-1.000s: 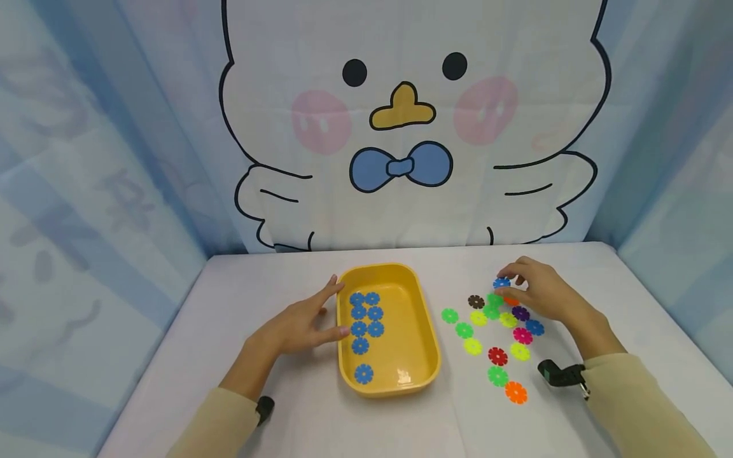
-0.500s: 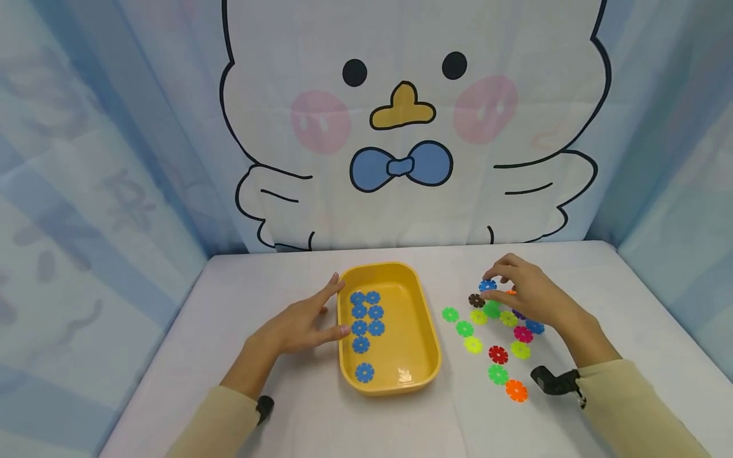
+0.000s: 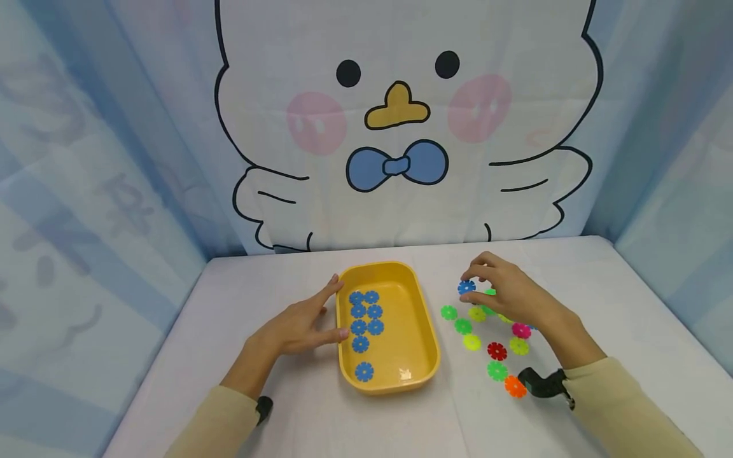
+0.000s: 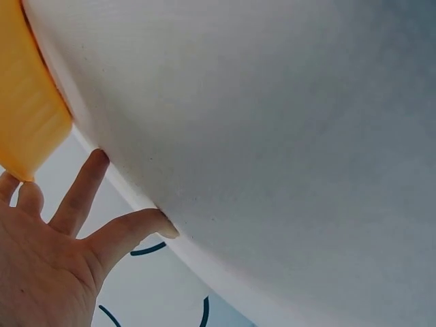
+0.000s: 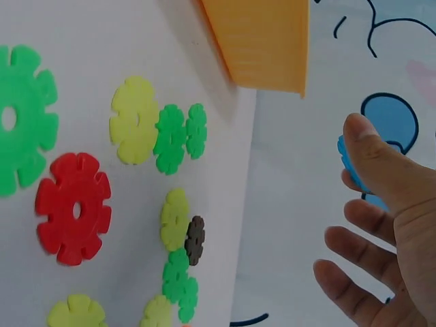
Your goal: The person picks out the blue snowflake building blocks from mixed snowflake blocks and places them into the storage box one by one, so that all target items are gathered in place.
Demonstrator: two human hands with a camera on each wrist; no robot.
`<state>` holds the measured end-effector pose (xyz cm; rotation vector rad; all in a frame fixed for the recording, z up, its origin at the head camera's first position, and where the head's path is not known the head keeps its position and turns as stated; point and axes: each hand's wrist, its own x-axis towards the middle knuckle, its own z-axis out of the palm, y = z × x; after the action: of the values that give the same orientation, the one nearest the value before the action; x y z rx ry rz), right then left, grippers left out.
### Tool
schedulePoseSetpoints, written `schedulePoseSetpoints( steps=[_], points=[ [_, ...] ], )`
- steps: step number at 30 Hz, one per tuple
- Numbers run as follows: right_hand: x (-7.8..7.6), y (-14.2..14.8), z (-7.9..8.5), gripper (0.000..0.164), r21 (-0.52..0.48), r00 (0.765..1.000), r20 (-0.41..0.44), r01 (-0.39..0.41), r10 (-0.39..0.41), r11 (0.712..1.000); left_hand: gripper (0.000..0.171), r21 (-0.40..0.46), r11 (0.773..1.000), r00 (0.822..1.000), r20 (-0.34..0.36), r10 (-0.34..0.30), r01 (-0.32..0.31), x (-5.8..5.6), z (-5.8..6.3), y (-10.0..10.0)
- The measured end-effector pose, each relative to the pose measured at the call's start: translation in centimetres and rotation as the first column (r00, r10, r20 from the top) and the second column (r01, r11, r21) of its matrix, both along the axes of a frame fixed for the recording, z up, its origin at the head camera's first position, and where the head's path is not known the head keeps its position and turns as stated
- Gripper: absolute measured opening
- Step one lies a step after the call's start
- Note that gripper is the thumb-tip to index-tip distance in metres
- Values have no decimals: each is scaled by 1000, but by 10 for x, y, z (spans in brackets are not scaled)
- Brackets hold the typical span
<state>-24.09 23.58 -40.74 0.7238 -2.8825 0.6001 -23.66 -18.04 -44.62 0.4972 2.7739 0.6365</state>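
My right hand (image 3: 512, 289) pinches a blue flower-shaped plastic disc (image 3: 466, 288) between thumb and fingers, raised over the table right of the yellow tray (image 3: 406, 343). In the right wrist view the blue disc (image 5: 347, 160) shows partly behind the thumb, the other fingers spread below. Resting at the tray's left side, my left hand (image 3: 294, 327) has its thumb over the rim and its fingers extended along the wall. Several blue discs (image 3: 364, 372) lie in the left part of the tray. The left wrist view shows the left hand's fingers (image 4: 80, 194) beside the orange-yellow tray wall (image 4: 34, 88).
Loose flower discs lie right of the tray, among them a red one (image 3: 497, 351), an orange one (image 3: 515, 387), a pink one (image 3: 522, 330), and several green and yellow ones. A brown disc (image 5: 195, 240) lies among them. A cartoon curtain (image 3: 401, 210) hangs behind the white table (image 3: 298, 394).
My right hand has moved left toward the tray, carrying the blue disc away from the back of the loose discs. My left hand stays at the tray. The view has shifted slightly.
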Motion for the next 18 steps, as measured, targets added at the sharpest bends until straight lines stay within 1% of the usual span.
schedulePoseSetpoints(
  steps=[4, 7, 10, 13, 18],
  points=[
    [1, -6, 3, 31, -3, 1000, -5, -11, 11, 1000, 105, 8, 1000, 1000, 6, -6, 5, -1, 0, 0],
    [1, -11, 5, 33, -11, 1000, -1, -19, 19, 1000, 106, 13, 1000, 1000, 4, -16, 16, -2, 0, -1],
    [1, -18, 8, 33, -22, 999, -7, -47, 47, 999, 106, 14, 1000, 1000, 11, -18, 18, -3, 1, 0],
    [2, -26, 10, 32, -41, 996, -10, -87, 87, 995, 107, 10, 1000, 1000, 19, -6, 6, -1, 1, 0],
    [2, -41, 10, 32, -62, 992, -25, -127, 126, 990, 107, 14, 1000, 1000, 12, 0, 0, 1, 1, -1]
  ],
)
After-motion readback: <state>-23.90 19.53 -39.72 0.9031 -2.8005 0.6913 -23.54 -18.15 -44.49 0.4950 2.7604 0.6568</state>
